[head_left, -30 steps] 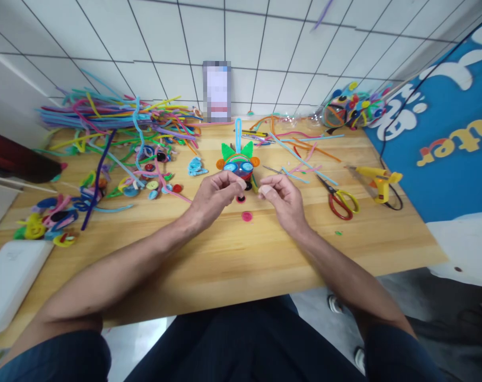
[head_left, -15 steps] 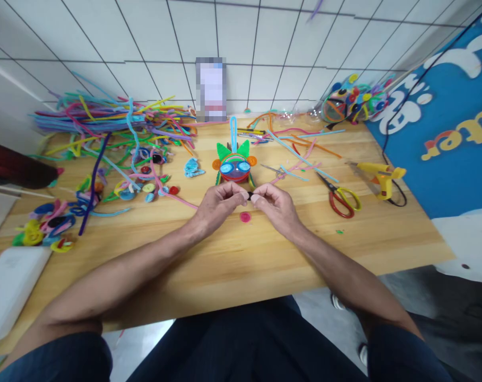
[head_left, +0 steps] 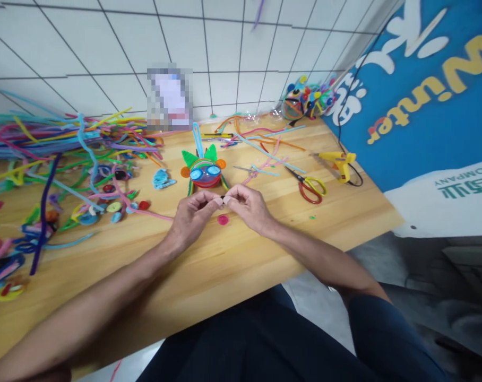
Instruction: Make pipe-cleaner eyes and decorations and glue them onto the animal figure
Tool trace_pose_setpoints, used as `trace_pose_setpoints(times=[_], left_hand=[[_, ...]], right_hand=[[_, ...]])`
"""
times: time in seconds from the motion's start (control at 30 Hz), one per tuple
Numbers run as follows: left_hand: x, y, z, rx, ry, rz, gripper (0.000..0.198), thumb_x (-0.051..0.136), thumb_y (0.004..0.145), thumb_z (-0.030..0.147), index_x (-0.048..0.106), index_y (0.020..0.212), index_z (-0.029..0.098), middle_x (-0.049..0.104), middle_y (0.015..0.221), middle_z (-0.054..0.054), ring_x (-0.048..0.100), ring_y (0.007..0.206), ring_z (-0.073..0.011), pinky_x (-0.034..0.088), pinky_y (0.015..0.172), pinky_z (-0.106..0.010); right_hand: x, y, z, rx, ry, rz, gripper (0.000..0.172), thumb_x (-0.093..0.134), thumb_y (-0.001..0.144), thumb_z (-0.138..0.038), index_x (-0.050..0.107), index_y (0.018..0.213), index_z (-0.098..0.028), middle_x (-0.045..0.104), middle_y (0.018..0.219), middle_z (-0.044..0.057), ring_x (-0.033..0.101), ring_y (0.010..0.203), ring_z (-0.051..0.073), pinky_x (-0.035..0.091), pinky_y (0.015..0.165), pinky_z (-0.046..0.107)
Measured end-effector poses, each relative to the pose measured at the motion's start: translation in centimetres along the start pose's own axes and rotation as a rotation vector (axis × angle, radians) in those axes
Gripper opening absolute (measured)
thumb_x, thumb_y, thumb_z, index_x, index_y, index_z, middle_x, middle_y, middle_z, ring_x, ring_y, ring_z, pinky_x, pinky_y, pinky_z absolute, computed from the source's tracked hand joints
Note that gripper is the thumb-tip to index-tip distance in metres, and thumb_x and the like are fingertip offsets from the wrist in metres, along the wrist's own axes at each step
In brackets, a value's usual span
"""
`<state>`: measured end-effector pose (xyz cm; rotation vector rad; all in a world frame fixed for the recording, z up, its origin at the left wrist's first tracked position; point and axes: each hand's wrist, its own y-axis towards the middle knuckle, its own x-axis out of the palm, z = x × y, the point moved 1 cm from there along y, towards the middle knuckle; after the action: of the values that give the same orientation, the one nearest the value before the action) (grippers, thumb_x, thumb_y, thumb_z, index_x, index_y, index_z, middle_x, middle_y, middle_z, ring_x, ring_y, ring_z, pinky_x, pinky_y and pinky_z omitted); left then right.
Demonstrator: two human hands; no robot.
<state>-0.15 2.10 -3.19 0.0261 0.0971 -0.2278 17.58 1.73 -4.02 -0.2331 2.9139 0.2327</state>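
Note:
My left hand (head_left: 193, 213) and my right hand (head_left: 249, 207) meet fingertip to fingertip above the wooden table (head_left: 233, 254). Together they pinch a small dark piece (head_left: 223, 199) between thumbs and forefingers. Just beyond them stands a pipe-cleaner face figure (head_left: 203, 171) with green ears, blue eyes and orange side coils. A pink button (head_left: 223, 219) lies on the table right under my hands.
A big heap of coloured pipe cleaners (head_left: 66, 143) and buttons fills the left side. Red-and-yellow scissors (head_left: 309, 185) and a yellow glue gun (head_left: 338, 161) lie to the right. A bag of buttons (head_left: 307, 101) sits at the back. A blue banner (head_left: 416, 95) hangs at the right.
My hands have come together and closed on the small dark piece. The view has swung to the right, so the table contents sit further left in the picture.

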Motion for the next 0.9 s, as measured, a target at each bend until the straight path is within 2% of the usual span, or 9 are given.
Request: trace_pose_setpoints(times=[0.13, 0.23, 0.33, 0.47, 0.57, 0.63, 0.73, 0.9], left_hand=[[0.2, 0.0, 0.0, -0.07, 0.021, -0.012, 0.024, 0.074, 0.079, 0.04, 0.069, 0.073, 0.017, 0.051, 0.055, 0.004, 0.038, 0.051, -0.0087, 0.028, 0.051, -0.023], [0.5, -0.1, 0.2, -0.097, 0.018, -0.041, 0.026, 0.074, 0.077, 0.041, 0.068, 0.073, 0.016, 0.05, 0.054, 0.004, 0.039, 0.05, -0.0088, 0.029, 0.05, -0.023], [0.7, -0.3, 0.4, -0.101, 0.006, -0.044, 0.026, 0.074, 0.077, 0.041, 0.068, 0.073, 0.016, 0.054, 0.056, 0.003, 0.041, 0.051, -0.0089, 0.03, 0.05, -0.022], [0.6, -0.8, 0.1, -0.127, -0.009, -0.045, 0.026, 0.076, 0.076, 0.04, 0.068, 0.077, 0.016, 0.059, 0.061, 0.001, 0.043, 0.051, -0.0089, 0.032, 0.051, -0.022], [0.4, -1.5, -0.5, -0.133, 0.009, -0.075, 0.028, 0.077, 0.077, 0.043, 0.069, 0.078, 0.016, 0.056, 0.059, 0.002, 0.042, 0.052, -0.0091, 0.032, 0.052, -0.022], [0.2, -2.0, -1.0, -0.147, 0.025, -0.088, 0.031, 0.078, 0.078, 0.046, 0.069, 0.078, 0.017, 0.053, 0.058, 0.003, 0.04, 0.052, -0.009, 0.031, 0.052, -0.022], [-0.3, -2.6, -1.8, -0.168, 0.034, -0.086, 0.033, 0.078, 0.079, 0.049, 0.069, 0.078, 0.017, 0.055, 0.06, 0.003, 0.039, 0.053, -0.0091, 0.029, 0.052, -0.023], [-0.8, -3.0, -2.4, -0.144, 0.015, -0.08, 0.032, 0.079, 0.079, 0.049, 0.07, 0.079, 0.018, 0.058, 0.066, 0.002, 0.041, 0.057, -0.0101, 0.032, 0.055, -0.023]], right_hand=[[-0.8, 0.2, -0.2, 0.013, -0.07, -0.097, 0.025, 0.063, 0.089, -0.043, 0.065, 0.08, -0.02, 0.061, 0.069, -0.004, 0.05, 0.064, 0.011, 0.037, 0.061, 0.025], [-3.4, -0.3, -0.5, -0.021, -0.255, -0.106, 0.03, 0.063, 0.091, -0.045, 0.066, 0.074, -0.02, 0.058, 0.064, -0.005, 0.048, 0.063, 0.012, 0.034, 0.06, 0.025], [-8.8, -1.6, -0.1, -0.051, -0.506, 0.11, 0.027, 0.061, 0.091, -0.037, 0.064, 0.069, -0.021, 0.063, 0.066, -0.002, 0.054, 0.067, 0.014, 0.037, 0.064, 0.027], [-17.3, -3.8, 1.8, 0.132, -0.737, 0.467, 0.017, 0.064, 0.087, -0.032, 0.07, 0.077, -0.021, 0.074, 0.079, 0.004, 0.064, 0.076, 0.021, 0.045, 0.071, 0.032], [-21.0, -4.6, 3.3, 0.168, -0.863, 0.569, 0.014, 0.064, 0.088, -0.029, 0.073, 0.085, -0.018, 0.078, 0.092, 0.011, 0.067, 0.083, 0.024, 0.049, 0.079, 0.036], [-21.5, -4.1, 4.1, 0.123, -0.906, 0.521, 0.015, 0.064, 0.09, -0.028, 0.075, 0.091, -0.018, 0.079, 0.098, 0.013, 0.068, 0.088, 0.026, 0.05, 0.083, 0.038], [-20.8, -2.0, 5.0, 0.08, -0.942, 0.412, 0.017, 0.065, 0.093, -0.029, 0.077, 0.095, -0.018, 0.079, 0.099, 0.012, 0.068, 0.089, 0.025, 0.05, 0.085, 0.039], [-20.0, 2.0, 5.7, 0.135, -1.118, 0.264, 0.022, 0.063, 0.097, -0.032, 0.078, 0.095, -0.018, 0.078, 0.101, 0.013, 0.065, 0.098, 0.027, 0.046, 0.086, 0.038]])
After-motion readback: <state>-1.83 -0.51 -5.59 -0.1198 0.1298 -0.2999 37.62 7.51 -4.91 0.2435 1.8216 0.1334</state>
